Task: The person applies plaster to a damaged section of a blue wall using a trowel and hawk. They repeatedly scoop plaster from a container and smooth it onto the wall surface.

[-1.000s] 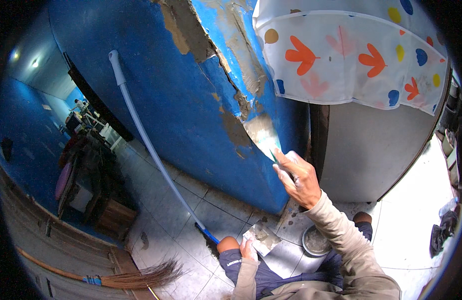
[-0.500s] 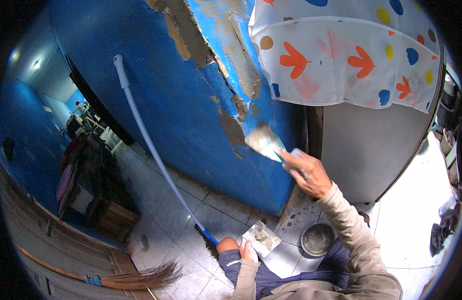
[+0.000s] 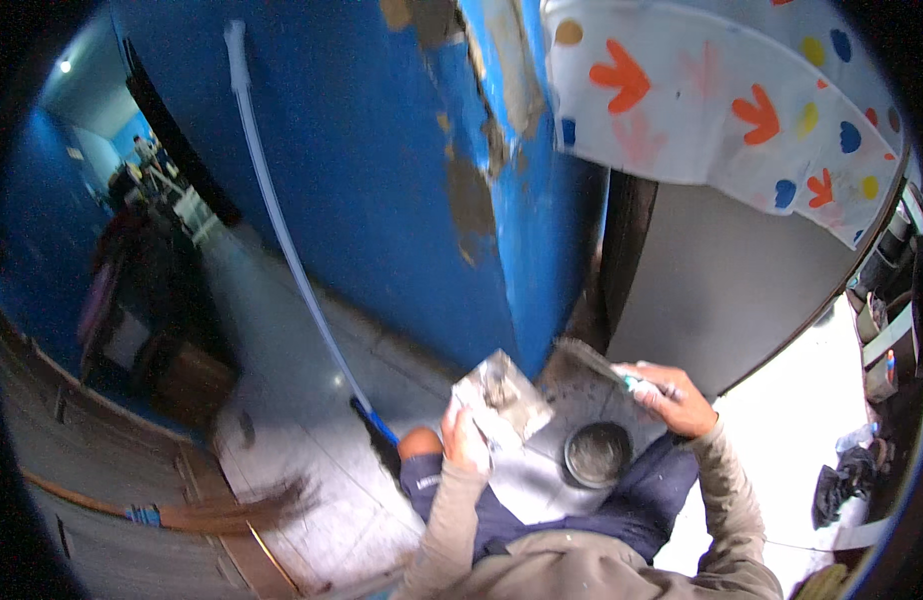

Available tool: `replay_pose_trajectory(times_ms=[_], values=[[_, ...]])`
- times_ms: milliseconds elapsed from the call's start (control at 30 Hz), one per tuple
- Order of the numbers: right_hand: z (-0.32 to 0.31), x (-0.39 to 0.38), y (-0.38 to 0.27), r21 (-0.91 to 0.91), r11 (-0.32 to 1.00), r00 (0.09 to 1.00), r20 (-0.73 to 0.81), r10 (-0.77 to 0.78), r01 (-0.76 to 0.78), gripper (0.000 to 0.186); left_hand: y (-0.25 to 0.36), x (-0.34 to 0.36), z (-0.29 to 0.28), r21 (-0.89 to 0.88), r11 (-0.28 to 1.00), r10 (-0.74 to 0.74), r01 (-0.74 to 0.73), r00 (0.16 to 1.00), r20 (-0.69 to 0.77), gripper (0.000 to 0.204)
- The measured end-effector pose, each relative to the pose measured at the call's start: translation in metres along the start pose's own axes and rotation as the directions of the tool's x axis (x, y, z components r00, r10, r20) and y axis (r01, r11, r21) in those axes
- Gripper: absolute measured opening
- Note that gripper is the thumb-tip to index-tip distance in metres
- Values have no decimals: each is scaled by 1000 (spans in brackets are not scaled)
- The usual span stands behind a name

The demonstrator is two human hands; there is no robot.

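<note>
My right hand [image 3: 672, 392] grips the handle of a putty knife [image 3: 590, 358], its flat blade lowered and pointing left toward a grey square board [image 3: 502, 392]. My left hand [image 3: 464, 440] holds that board up by its lower edge; a dab of grey filler sits on it. Both hands are in front of the blue wall [image 3: 382, 170], where patches of paint have peeled to bare plaster [image 3: 472, 205]. A round grey bowl [image 3: 597, 452] rests on the floor just below the knife, between my knees.
A white broom handle [image 3: 282, 230] leans against the blue wall, its head by my left knee. A white cloth with orange and blue shapes [image 3: 722, 100] hangs over a grey panel [image 3: 722, 290] at right. A straw broom [image 3: 222, 512] lies on the tiled floor at left.
My right hand has come down from the wall patch with the putty knife to the board. My left hand has lifted the board higher. The view has tilted downward.
</note>
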State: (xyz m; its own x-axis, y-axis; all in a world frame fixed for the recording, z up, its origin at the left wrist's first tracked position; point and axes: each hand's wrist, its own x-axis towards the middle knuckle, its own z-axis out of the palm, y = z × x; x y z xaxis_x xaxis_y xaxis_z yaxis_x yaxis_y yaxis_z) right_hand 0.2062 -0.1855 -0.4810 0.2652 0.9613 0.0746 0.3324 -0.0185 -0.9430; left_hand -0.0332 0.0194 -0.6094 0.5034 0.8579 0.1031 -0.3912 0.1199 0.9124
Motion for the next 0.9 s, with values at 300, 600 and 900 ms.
replay_pose_trajectory(times_ms=[300,600,900], values=[[29,18,24,-227,904,923,-44,-382,363,49,52,4,39,-426,871,-201,245,969,146,42],[15,8,44,-580,798,954,-109,-279,167,55,55,3,34,-316,939,-104,134,988,112,41],[3,-11,-39,-744,640,922,-88,-376,190,57,36,1,25,-184,982,-48,49,999,9,38]])
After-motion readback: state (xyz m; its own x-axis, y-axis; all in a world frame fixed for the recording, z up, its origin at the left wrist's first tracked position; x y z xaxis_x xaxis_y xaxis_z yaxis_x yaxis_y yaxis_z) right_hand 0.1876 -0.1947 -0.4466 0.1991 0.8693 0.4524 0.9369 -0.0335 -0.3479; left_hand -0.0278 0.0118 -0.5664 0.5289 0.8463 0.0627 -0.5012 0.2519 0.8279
